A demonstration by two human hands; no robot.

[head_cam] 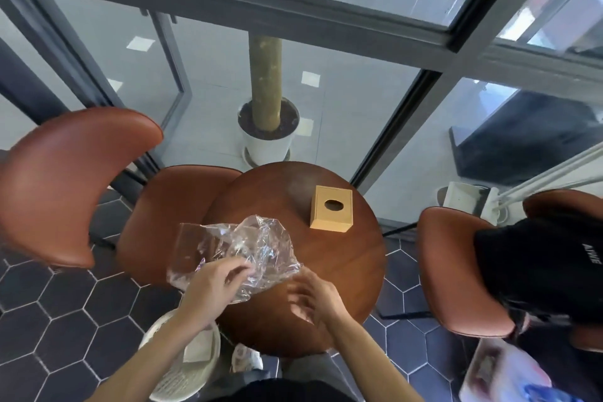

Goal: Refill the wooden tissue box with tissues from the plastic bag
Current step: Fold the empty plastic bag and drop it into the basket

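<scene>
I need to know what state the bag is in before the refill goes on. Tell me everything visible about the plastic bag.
The plastic bag is clear, thin and crumpled, lying on the near left part of the round wooden table, its left end overhanging the edge. It looks empty. The left hand grips its near edge; the right hand is blurred beside it.

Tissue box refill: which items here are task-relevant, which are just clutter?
Job:
- wooden tissue box
- plastic bag
- left hand, gripping the bag
- right hand, blurred

Lying about:
- brown chairs
- potted plant
- white basket on the floor
</scene>
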